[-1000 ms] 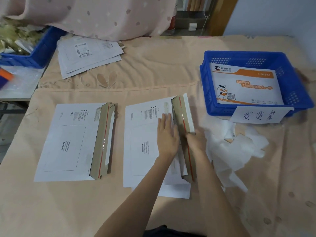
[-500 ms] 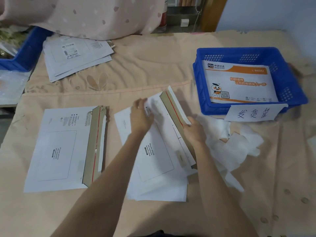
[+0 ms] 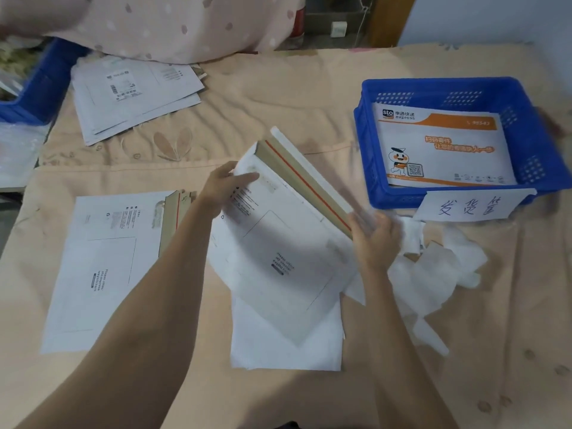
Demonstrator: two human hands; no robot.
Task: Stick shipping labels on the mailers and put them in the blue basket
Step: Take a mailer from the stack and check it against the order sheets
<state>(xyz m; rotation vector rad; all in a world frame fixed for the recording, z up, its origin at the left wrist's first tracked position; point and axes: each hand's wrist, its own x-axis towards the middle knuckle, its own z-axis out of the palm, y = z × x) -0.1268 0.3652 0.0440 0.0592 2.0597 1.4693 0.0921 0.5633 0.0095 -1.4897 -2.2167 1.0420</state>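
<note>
Mailer, white card (image 3: 278, 243): one, raised and tilted at the middle of the worktop (image 3: 309, 88), brown flap with red strip open along its far-right edge. Left hand (image 3: 221, 184): fingers pinching its upper-left edge. Right hand (image 3: 376, 239): fingers grasping its right edge under the flap.
Flat white mailers beneath it (image 3: 284, 345): a few; exact count cannot be told.
Mailer with open flap, lying flat at left (image 3: 102, 267): one, partly under the left forearm.
Blue basket (image 3: 371, 156): one, far right, holding one orange-and-white express mailer (image 3: 442, 147); one handwritten paper tag (image 3: 470, 207) on its near wall.
White paper scraps (image 3: 439, 270): a heap, beside the right hand.
Labelled mailers (image 3: 133, 94): one stack, far left.
</note>
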